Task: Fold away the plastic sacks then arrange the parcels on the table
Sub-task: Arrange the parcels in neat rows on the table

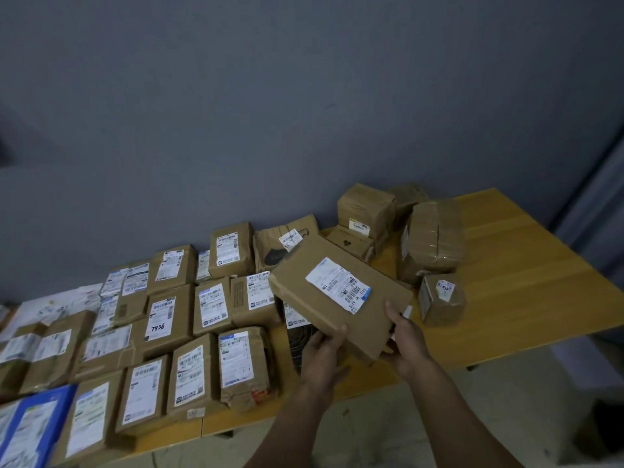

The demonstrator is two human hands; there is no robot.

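Note:
A flat brown cardboard parcel [341, 295] with a white label is held tilted above the wooden table [526, 292]. My left hand [322, 356] grips its near edge, thumb on top. My right hand [405, 342] grips its near right corner. Several labelled brown parcels [165, 319] lie in rows over the left half of the table. A loose cluster of taped parcels [432, 241] stands at the back right. A dark ribbed item [300, 339] lies partly hidden under the held parcel. No plastic sack can be made out.
A blue parcel [37, 423] lies at the near left corner. White packets [54, 305] sit at the far left. A small cube-shaped parcel [440, 298] stands right of my hands. Behind the table is a grey wall [304, 113], with floor below the table's front edge.

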